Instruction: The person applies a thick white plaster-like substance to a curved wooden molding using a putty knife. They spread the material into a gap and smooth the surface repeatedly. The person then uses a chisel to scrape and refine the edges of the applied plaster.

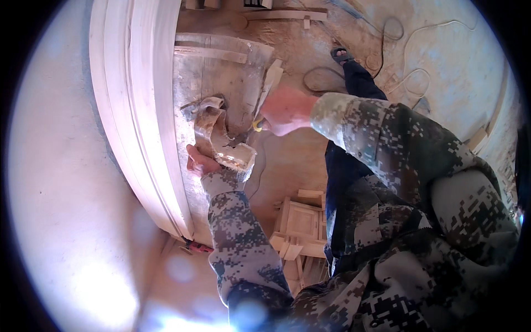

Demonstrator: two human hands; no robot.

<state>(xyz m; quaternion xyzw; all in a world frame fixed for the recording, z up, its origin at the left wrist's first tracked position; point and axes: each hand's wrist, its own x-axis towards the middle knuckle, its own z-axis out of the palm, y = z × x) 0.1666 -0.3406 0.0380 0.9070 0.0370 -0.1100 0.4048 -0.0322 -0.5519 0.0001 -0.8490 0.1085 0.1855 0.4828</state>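
Observation:
A curved, S-shaped wooden piece (206, 124), brown and pale with rough edges, rests near the front of a dusty workbench (221, 69). My left hand (203, 162) grips its near left side, with some of the fingers hidden. My right hand (286, 110) is closed around the handle of a yellow-handled tool (258, 125), just right of the piece. The tool's thin dark end points left into the hollow of the curve; its exact kind is hard to make out. A dark object (191, 109) lies partly hidden behind the piece.
Long pale wooden boards (138, 83) run along the bench's left side. A flat strip (213, 53) lies across its far end. Wooden frames (301, 218) stand on the floor at lower middle, and a red tool (198, 247) lies lower left. Cables (310, 83) loop over the floor.

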